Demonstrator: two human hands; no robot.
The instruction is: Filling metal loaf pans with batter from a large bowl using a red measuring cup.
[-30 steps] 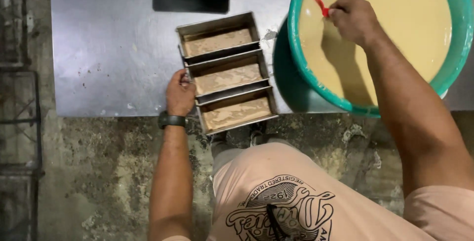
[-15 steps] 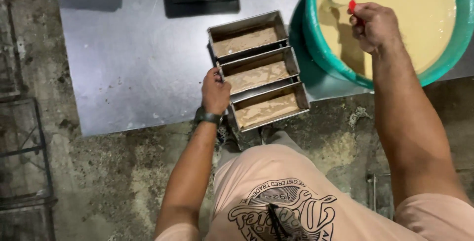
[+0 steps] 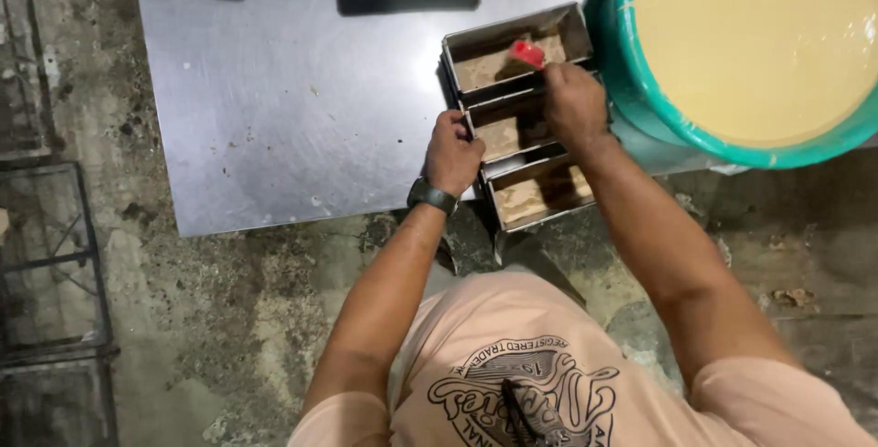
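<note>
A steel sheet (image 3: pixel 274 108) lies on the rough floor; a green tub of pale batter (image 3: pixel 759 53) stands far right. Just left of the tub sits a joined row of three loaf tins (image 3: pixel 526 118). The left hand (image 3: pixel 453 154) grips the tins' left edge. The right hand (image 3: pixel 574 104), clenched, holds a red scoop (image 3: pixel 527 53) over the far tin.

No packages, labels, signs or screens, as far as visible

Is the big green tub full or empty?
Nearly full. The green tub holds smooth pale batter that reaches close to its rim, and none of its bottom shows.
</note>
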